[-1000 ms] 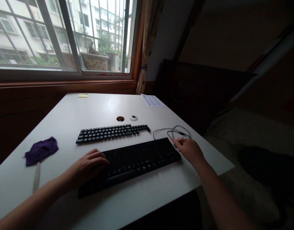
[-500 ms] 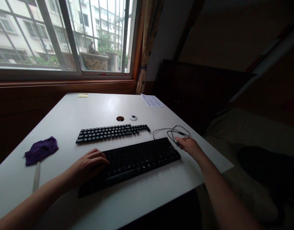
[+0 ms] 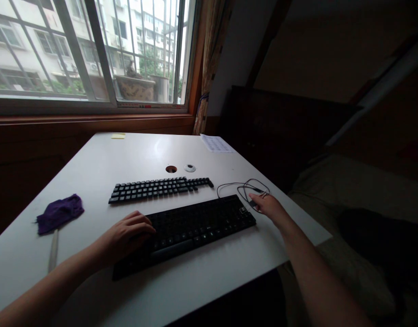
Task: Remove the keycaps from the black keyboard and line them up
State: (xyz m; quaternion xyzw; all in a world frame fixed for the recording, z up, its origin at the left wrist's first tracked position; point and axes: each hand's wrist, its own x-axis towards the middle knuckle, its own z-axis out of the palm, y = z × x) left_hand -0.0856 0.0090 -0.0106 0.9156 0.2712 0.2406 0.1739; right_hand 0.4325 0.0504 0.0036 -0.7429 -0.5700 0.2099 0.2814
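A black keyboard [image 3: 195, 227] lies at a slant on the white desk, many of its keys off toward the back. My left hand [image 3: 132, 231] grips its left part, fingers curled over the top, thumb hidden. At the right end, my right hand [image 3: 268, 206] pinches what looks like a wire keycap puller [image 3: 243, 210]. Its thin wire loops are over the keyboard's upper right corner, around a key position; whether a keycap is caught there I cannot tell. Behind the keyboard, several loose black keycaps [image 3: 157, 188] lie in rows on the desk.
Left on the desk [image 3: 144, 154] are a purple cloth [image 3: 61, 213] and a pale stick-like handle [image 3: 53, 250]. The keyboard's cable [image 3: 229, 184] loops near my right hand. Farther back are a cable hole [image 3: 171, 169], its round cover [image 3: 190, 168], a printed sheet [image 3: 216, 143] and yellow notes [image 3: 118, 136].
The wire ends of the puller have shifted slightly left and come down onto the keyboard's upper right corner. The keyboard has turned a little; my left hand stays on it.
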